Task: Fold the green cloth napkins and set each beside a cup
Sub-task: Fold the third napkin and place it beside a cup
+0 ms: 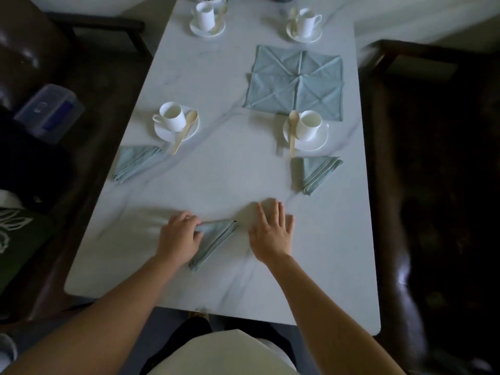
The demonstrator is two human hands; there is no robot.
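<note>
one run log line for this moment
left hand grips held napkin | right hand open | left napkin, right napkin placed | flat napkin unfolded

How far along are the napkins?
Done: folded left napkin by near left cup, folded right napkin by near right cup. In hand: left hand grips third napkin, folded. Left: place it, fold flat napkin; far left cup, far right cup have none.
</note>
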